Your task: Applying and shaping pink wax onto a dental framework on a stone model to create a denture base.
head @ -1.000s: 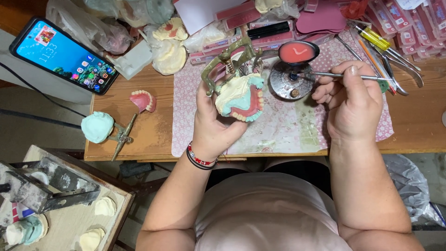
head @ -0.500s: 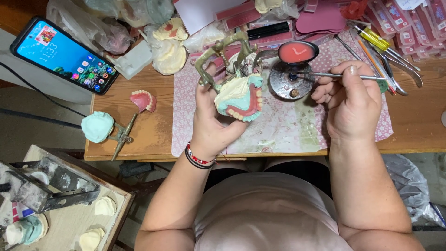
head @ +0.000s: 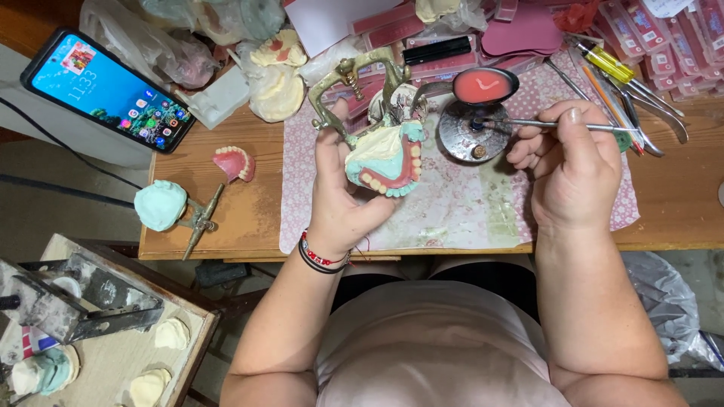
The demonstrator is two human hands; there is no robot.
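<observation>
L hand (head: 343, 200) nearest, grip pinching brass-coloured dental articulator w/ cream plaster cast and pink wax denture (head: 385, 154), held up over pink patterned cloth (head: 460, 207) on wooden counter (head: 226, 218). R hand (head: 569, 169) grip pinching thin metal wax tool (head: 528, 124), tip at round metal burner (head: 471, 132). Beyond: metal spoon w/ red wax (head: 483, 84). Far L: black smartphone w/ lit screen (head: 105, 90).
</observation>
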